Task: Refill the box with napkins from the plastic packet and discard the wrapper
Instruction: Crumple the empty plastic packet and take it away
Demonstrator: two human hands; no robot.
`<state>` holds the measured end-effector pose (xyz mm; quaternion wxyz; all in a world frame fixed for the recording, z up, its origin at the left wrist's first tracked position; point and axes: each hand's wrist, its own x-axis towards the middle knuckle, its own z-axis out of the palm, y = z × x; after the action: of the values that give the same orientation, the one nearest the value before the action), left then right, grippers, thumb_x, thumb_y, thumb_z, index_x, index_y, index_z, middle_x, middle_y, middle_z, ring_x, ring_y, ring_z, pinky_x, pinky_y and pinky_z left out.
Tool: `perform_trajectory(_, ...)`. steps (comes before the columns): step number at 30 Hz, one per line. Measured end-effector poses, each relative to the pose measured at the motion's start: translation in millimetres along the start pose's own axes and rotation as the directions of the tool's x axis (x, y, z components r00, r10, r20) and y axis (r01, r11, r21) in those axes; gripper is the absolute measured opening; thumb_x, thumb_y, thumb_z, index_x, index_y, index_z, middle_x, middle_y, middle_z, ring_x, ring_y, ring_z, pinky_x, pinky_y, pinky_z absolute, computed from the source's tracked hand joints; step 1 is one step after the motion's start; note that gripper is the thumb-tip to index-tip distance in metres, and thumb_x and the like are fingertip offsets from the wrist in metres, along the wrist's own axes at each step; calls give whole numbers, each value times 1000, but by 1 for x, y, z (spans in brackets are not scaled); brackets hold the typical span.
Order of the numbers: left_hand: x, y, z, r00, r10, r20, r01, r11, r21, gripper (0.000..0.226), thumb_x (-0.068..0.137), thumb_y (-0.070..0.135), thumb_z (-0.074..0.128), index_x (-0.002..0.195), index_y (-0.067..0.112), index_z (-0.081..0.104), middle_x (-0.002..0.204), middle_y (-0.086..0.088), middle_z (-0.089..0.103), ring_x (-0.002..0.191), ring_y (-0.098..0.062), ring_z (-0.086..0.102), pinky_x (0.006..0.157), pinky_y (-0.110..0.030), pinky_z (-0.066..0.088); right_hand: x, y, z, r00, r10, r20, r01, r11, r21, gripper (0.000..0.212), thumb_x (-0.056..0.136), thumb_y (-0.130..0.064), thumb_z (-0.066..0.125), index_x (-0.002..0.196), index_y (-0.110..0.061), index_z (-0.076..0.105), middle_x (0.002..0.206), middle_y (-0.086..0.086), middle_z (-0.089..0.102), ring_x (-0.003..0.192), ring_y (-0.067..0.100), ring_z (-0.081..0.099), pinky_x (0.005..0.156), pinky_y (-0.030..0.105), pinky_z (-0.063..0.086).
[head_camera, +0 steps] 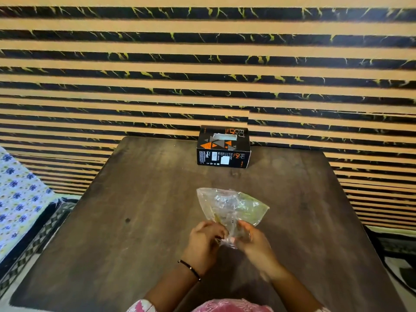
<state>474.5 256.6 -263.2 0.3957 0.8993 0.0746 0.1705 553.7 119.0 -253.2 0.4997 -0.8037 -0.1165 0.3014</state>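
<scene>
Now the wrapper (231, 207) looks empty: a clear, crumpled plastic packet with no napkins visible inside. It fans out away from the person, and its narrow gathered end points back toward the body. Both hands are close together on that end. The left hand (206, 240) pinches it from one side and the right hand (248, 238) from the other, fingers curled on the plastic. So its long axis runs from the hands toward the box (223, 147), which stands upright well apart at the far edge of the table (112, 221), near the striped wall (135, 64). I judge the refill is done and the discarding remains; no bin is in view.
</scene>
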Motion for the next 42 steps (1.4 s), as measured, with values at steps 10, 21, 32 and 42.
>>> perform_trajectory(10, 9, 1, -8, 993, -106, -42, 107, 994, 26, 54, 71, 1, 67, 121, 20, 59, 120, 1, 53, 102, -14, 55, 86, -6, 36, -10, -14, -1, 995, -91, 34, 87, 991, 97, 39, 83, -1, 61, 117, -22, 59, 113, 1, 67, 109, 14, 61, 102, 31, 44)
perform_trajectory(21, 5, 4, -11, 979, 187, -76, -188, 982, 1, 30, 73, -1, 63, 82, 27, 60, 138, 2, 46, 133, -5, 36, 107, -16, 30, -21, -16, -5, 996, -40, 84, -20, 790, 613, 36, 88, -7, 56, 119, -26, 49, 118, 0, 63, 94, 13, 65, 71, 27, 56)
perform_trajectory(32, -8, 24, -5, 991, 19, -131, -43, 981, -189, 55, 70, 4, 62, 108, 37, 41, 89, 17, 52, 85, 6, 51, 77, -8, 42, -29, -22, 3, 964, -191, -187, 255, 863, 437, 27, 83, 10, 57, 82, -13, 72, 79, 5, 74, 73, 14, 68, 63, 22, 55)
perform_trajectory(42, -3, 26, -10, 967, -34, -253, -20, 978, -210, 42, 66, 4, 66, 97, 31, 60, 100, 11, 47, 99, 12, 46, 85, -2, 35, -46, -23, 7, 905, -339, -256, 374, 922, 103, 23, 80, -28, 64, 102, -32, 64, 118, -1, 56, 108, 0, 55, 94, 18, 46)
